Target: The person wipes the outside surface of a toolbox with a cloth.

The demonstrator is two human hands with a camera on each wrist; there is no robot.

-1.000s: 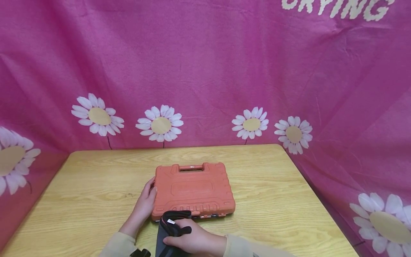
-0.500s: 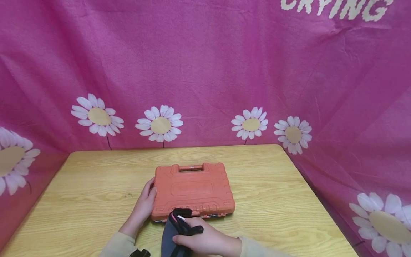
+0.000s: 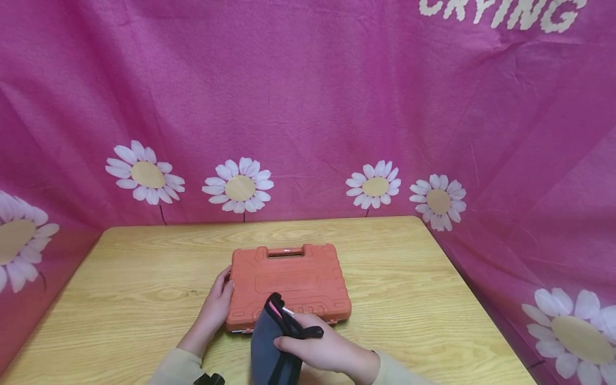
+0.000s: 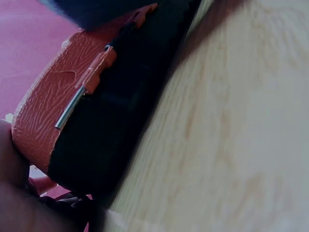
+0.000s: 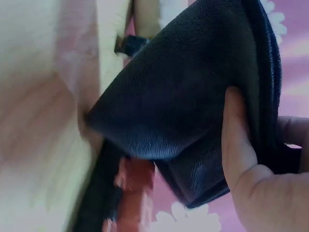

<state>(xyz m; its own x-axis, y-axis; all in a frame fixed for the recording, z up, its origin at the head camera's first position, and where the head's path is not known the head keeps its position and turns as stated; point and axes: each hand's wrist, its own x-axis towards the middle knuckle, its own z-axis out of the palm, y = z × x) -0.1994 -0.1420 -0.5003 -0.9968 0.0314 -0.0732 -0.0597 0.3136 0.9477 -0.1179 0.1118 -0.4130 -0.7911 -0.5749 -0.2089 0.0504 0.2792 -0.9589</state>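
An orange-red plastic tool case [image 3: 289, 278] with a black lower half lies closed on the wooden table, its handle towards the back. My left hand [image 3: 216, 305] holds the case's left end, thumb near the top edge. In the left wrist view the case [image 4: 48, 106] shows orange latches and a metal pin along its front side. My right hand [image 3: 322, 342] pinches a folded dark grey cloth [image 3: 264, 342] with black trim, a pink streak and a small white tag. The cloth [image 5: 164, 92] hangs in front of the case, thumb on its near face in the right wrist view.
The wooden table [image 3: 409, 289] extends around the case on every side. A pink sheet [image 3: 308, 107] with printed daisies hangs behind and beside it. A small black object [image 3: 209, 378] sits at the left cuff.
My right hand has moved right and slightly up with the cloth, whose upper end now overlaps the case's front edge. The left hand and case have stayed in place.
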